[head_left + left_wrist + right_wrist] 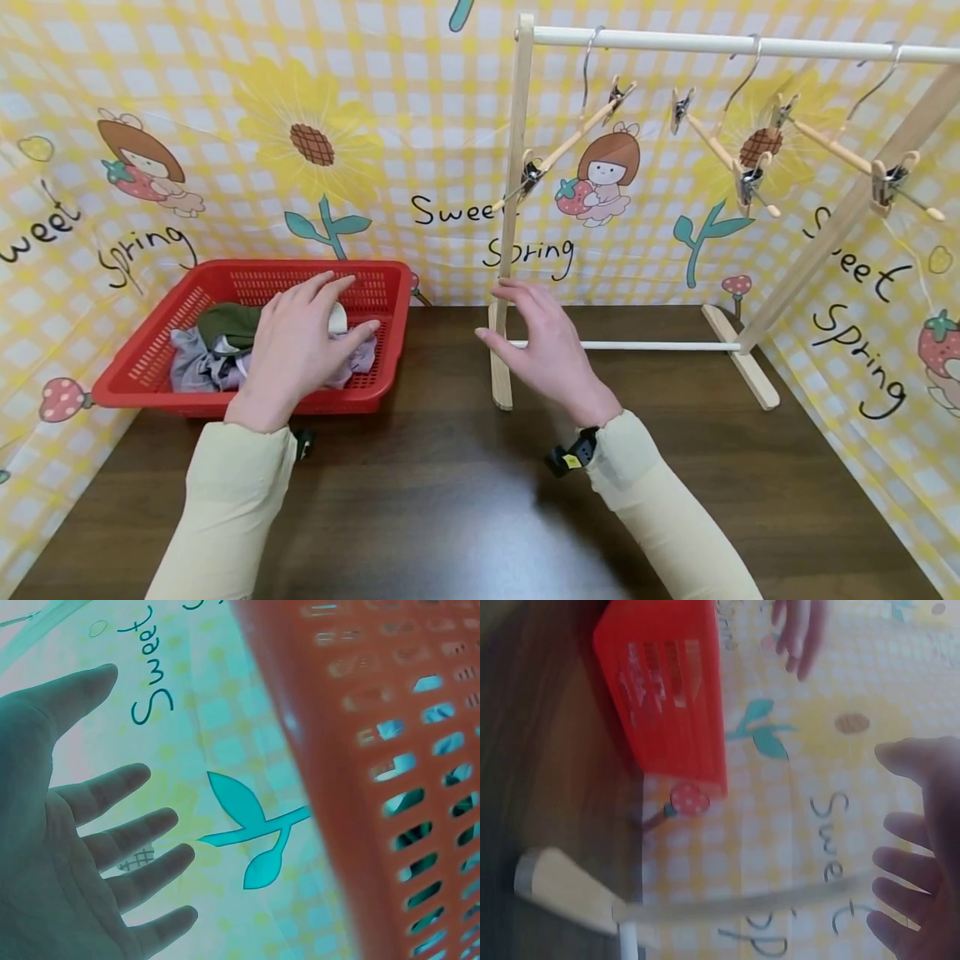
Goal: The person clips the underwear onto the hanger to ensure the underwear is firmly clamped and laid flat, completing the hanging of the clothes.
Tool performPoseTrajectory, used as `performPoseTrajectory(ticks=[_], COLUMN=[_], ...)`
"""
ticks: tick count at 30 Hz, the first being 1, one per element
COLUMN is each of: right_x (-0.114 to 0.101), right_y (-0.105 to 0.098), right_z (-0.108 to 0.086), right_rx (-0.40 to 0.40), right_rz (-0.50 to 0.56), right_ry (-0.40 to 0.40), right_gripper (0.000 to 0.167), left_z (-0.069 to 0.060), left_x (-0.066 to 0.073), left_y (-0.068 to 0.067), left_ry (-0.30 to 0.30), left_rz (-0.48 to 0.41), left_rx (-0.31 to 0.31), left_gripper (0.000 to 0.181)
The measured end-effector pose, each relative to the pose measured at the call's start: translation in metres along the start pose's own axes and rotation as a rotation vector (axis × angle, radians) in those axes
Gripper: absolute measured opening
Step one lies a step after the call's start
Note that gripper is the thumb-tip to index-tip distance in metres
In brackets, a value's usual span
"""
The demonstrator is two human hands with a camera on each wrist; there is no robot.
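In the head view my left hand [296, 346] hovers over the red basket [142, 379], its fingers spread and holding nothing. Behind and below it lie a dark green cloth [225, 325] and a grey cloth [197, 362]; a lilac cloth [363, 357] shows at the right. My right hand [546, 348] is raised in front of the left leg of a wooden rack [517, 167], also empty. The left wrist view has the left hand [97, 847] with fingers apart beside the basket wall [315, 750]. Loosely spread fingers of the right hand [922, 862] appear in the right wrist view.
Three clip hangers hang from the rack's white top rail [675, 42], the leftmost hanger [573, 142] nearest the left post. A lower white bar [652, 345] joins the rack's feet. Patterned cloth [450, 108] stands behind and at both sides of the brown table [450, 500].
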State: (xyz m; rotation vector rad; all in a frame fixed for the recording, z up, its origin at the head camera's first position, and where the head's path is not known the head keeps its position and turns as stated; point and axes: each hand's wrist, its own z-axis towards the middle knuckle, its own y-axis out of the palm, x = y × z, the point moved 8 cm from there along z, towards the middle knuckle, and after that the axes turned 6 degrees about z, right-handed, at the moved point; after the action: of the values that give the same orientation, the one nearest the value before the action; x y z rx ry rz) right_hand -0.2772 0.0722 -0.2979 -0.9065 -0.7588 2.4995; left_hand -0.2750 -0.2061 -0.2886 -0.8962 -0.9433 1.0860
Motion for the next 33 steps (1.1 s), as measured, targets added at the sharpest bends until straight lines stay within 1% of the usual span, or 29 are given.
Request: performPoseTrajectory(ticks=[3, 11, 12, 16, 19, 22, 27, 30, 33], right_x=[-0.008, -0.029, -0.031, -0.036, -0.041, -0.047, -0.057, -0.058, -0.057], right_y=[0.014, 0.056, 0.062, 0.089, 0.107, 0.122, 0.139, 0.145, 0.148], right_z=[0.002, 0.005, 0.005, 0.005, 0.005, 0.005, 0.004, 0.003, 0.004], right_rx=[-0.053, -0.211, -0.237, -0.371, -0.450, -0.485, -0.518, -0.538, -0.543], right_rz=[0.006, -0.001, -0.005, -0.039, -0.052, -0.046, -0.061, -0.065, -0.043], right_ry=[-0.012, -0.062, -0.070, -0.058, -0.058, -0.074, -0.137, -0.158, -0.151], right_gripper=[0.054, 0.052, 0.052, 0.054, 0.054, 0.053, 0.047, 0.041, 0.037], left_z=[-0.001, -0.001, -0.001, 0.002, 0.006, 0.011, 0.019, 0.024, 0.029], left_x=[-0.001, -0.003, -0.003, -0.001, 0.001, 0.002, 0.002, 0.001, -0.001], left_y=[-0.004, -0.012, -0.013, -0.013, -0.013, -0.013, -0.017, -0.018, -0.018], left_ry=[0.003, -0.013, -0.012, 0.014, 0.036, 0.049, 0.076, 0.086, 0.086], left_rz=[-0.002, -0.001, 0.001, 0.009, 0.021, 0.028, 0.033, 0.043, 0.058], left_rx=[0.018, 0.019, 0.018, 0.011, 0.000, -0.002, 0.008, -0.004, -0.030], left_gripper=[0.074, 0.074, 0.073, 0.073, 0.072, 0.070, 0.068, 0.068, 0.068])
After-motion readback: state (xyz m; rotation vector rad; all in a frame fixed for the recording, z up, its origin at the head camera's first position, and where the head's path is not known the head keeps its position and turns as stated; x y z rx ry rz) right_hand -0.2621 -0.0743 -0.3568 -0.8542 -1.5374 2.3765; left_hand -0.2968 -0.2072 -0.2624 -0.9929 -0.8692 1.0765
